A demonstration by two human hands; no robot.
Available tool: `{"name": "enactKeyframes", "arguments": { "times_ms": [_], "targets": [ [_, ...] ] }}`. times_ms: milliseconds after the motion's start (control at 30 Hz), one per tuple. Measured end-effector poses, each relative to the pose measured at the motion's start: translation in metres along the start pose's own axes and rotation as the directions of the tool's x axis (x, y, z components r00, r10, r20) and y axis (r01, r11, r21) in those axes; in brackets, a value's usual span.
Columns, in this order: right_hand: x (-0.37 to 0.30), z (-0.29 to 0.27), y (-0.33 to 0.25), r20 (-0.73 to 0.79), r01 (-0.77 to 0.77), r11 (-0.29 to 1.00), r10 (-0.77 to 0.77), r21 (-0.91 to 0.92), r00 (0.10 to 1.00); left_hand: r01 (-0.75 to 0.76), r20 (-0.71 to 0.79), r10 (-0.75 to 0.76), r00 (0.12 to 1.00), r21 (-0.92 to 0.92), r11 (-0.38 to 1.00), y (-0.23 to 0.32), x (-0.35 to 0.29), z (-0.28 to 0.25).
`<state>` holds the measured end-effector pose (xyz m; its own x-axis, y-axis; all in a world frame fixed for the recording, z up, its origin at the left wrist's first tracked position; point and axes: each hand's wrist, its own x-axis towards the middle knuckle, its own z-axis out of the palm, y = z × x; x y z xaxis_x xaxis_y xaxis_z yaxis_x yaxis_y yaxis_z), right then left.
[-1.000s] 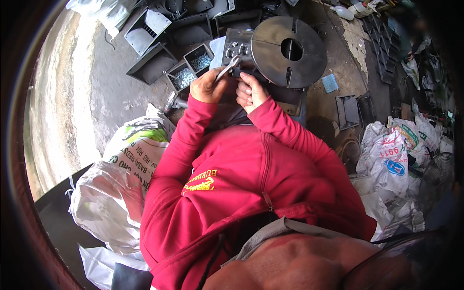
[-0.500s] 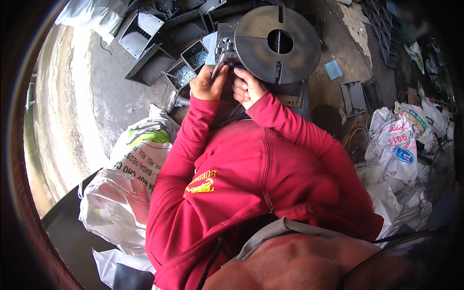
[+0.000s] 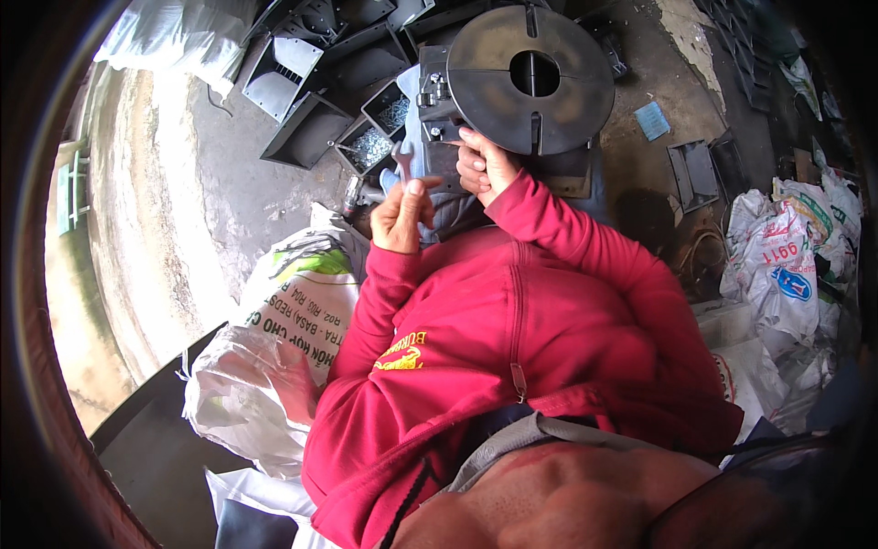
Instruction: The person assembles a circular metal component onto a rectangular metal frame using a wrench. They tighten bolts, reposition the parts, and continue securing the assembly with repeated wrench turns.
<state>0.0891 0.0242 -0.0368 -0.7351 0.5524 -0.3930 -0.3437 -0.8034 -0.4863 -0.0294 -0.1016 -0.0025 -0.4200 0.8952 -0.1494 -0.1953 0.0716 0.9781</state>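
Note:
My left hand point(image 3: 400, 216) is closed around an open-end wrench point(image 3: 401, 161), its jaw pointing up and away from me. The wrench is apart from the metal bracket point(image 3: 441, 117), where several bolts point(image 3: 436, 91) stand along the left side. Joined to this bracket is a large dark round plate point(image 3: 576, 101) with a centre hole and two slots. Just under the plate's lower left edge, my right hand point(image 3: 487, 167) has its fingers curled, thumb and fingertips against the bracket's near edge. Whatever those fingers may pinch is hidden.
Left of the bracket are two small metal boxes of loose fasteners point(image 3: 370, 146), beside an empty dark metal housing point(image 3: 308, 131). A power tool point(image 3: 358, 194) lies near my left wrist. White sacks stand at left point(image 3: 265, 366) and right point(image 3: 773, 256). A blue scrap point(image 3: 652, 121) lies on the floor.
My left hand has drawn the wrench back from the bolts toward me and turned it upright. The right hand stays at the bracket's edge. The whole view has shifted slightly.

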Motion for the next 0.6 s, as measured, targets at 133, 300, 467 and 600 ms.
{"name": "enactKeyframes", "arguments": {
  "times_ms": [133,300,467,600],
  "targets": [
    [0.001,-0.001,0.005,0.009,-0.011,1.000,0.012,-0.026,1.000,0.254,0.190,-0.239,0.952,-0.060,0.965,-0.003,-0.001,-0.004],
    [-0.007,0.010,-0.001,-0.072,0.003,0.992,-0.012,-0.125,0.997,0.435,0.371,-0.339,0.865,-0.215,0.875,0.011,0.014,0.013],
    [-0.017,0.025,-0.009,-0.169,-0.004,0.971,-0.038,-0.241,0.985,0.450,0.375,-0.357,0.855,-0.197,0.871,0.006,0.027,0.025],
    [-0.015,0.017,-0.008,-0.119,0.015,0.956,-0.052,-0.293,0.992,0.473,0.402,-0.365,0.840,-0.214,0.855,0.001,0.029,0.024]
  ]
}}
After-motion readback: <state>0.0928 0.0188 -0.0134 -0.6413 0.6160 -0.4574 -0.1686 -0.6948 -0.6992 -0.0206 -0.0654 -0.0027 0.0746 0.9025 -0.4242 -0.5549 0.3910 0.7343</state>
